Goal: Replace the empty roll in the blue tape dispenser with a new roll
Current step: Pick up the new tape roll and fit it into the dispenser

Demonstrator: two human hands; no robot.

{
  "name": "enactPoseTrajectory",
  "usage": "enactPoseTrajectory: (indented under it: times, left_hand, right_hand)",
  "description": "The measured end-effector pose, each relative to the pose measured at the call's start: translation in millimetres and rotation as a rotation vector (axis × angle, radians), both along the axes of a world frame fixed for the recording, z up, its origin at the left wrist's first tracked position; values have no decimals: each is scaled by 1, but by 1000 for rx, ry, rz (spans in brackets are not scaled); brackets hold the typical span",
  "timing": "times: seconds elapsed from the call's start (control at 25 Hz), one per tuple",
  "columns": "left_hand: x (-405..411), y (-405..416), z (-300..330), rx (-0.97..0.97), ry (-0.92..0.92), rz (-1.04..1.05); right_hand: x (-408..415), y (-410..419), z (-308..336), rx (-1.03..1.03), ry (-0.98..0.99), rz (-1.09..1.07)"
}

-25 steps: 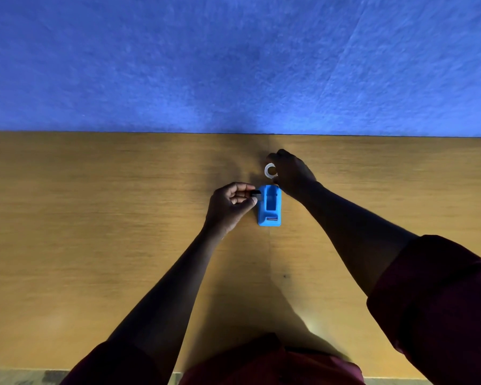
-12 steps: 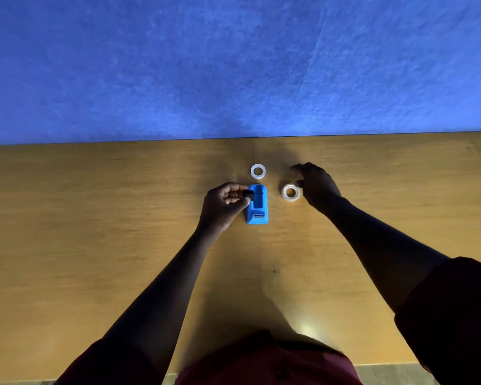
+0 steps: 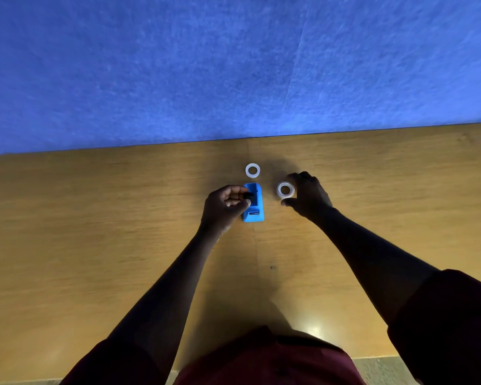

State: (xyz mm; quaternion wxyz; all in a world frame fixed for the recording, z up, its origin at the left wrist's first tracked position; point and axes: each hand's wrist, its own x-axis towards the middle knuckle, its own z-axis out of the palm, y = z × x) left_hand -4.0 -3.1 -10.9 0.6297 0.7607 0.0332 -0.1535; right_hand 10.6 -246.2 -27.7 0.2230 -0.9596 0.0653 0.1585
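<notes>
Dispenser [image 3: 253,202]: blue, on table [image 3: 95,245], touching left hand's fingertips | left hand [image 3: 225,208]: pinching small black spindle [image 3: 248,195] over dispenser | right hand [image 3: 307,194]: thumb and fingers closed around tape roll [image 3: 285,190], right of dispenser | ring [image 3: 252,170]: flat on table, beyond both hands, untouched

Bright blue tape dispenser [image 3: 253,202]; 2 whitish rings, one [image 3: 252,170] at its 12 o'clock, one [image 3: 285,189] at 2 o'clock. Streaked amber-brown wooden table [image 3: 95,232], mottled blue wall [image 3: 233,65], maroon sleeves [image 3: 450,323].
</notes>
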Motion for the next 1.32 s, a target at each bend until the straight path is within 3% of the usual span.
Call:
enactPoseTrajectory:
  times: [0.6,1.32]
  left_hand:
    - [1,1,-5,24,9,-29]
    - [-4,-1,10,-8,-24,-12]
  right_hand:
    - [0,11,7,-87,-30,-21]
    - [-23,25,32,172,-139,-75]
